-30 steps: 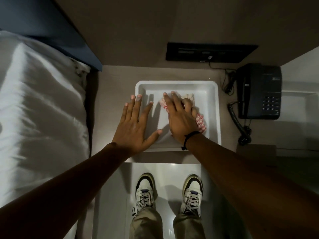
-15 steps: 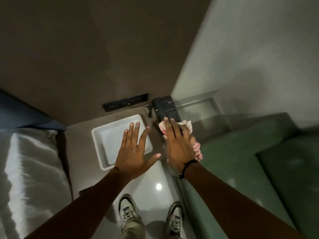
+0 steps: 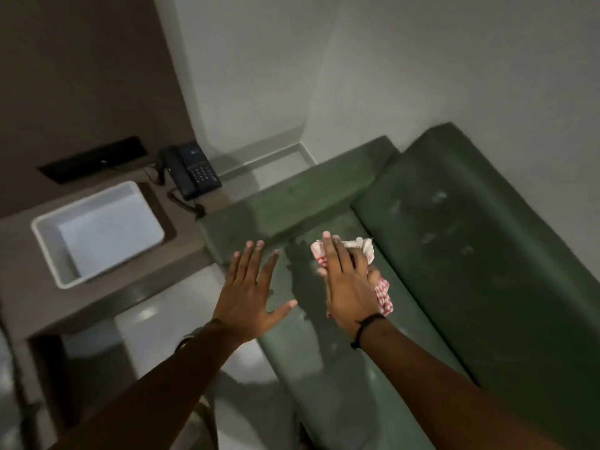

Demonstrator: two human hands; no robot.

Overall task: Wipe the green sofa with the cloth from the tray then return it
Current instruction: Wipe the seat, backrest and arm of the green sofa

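My right hand [image 3: 349,287] grips a crumpled red-and-white checked cloth [image 3: 383,295] and holds it over the seat of the green sofa [image 3: 470,254], near the sofa's left armrest. Most of the cloth is hidden under the hand; whether it touches the seat I cannot tell. My left hand [image 3: 251,297] hovers with fingers spread and nothing in it, over the sofa's front left corner. The white tray [image 3: 48,241] lies on the brown side table at the left with nothing in it.
A black telephone [image 3: 194,170] with a coiled cord stands on the side table [image 3: 107,300] behind the tray. A dark wall panel [image 3: 94,159] is above the table. White walls close in behind the sofa. Pale glossy floor [image 3: 243,362] lies below my arms.
My right hand lifted the cloth out of the tray and carried it right, over the sofa seat. The view swung right with it. My left hand left the tray's rim and followed.
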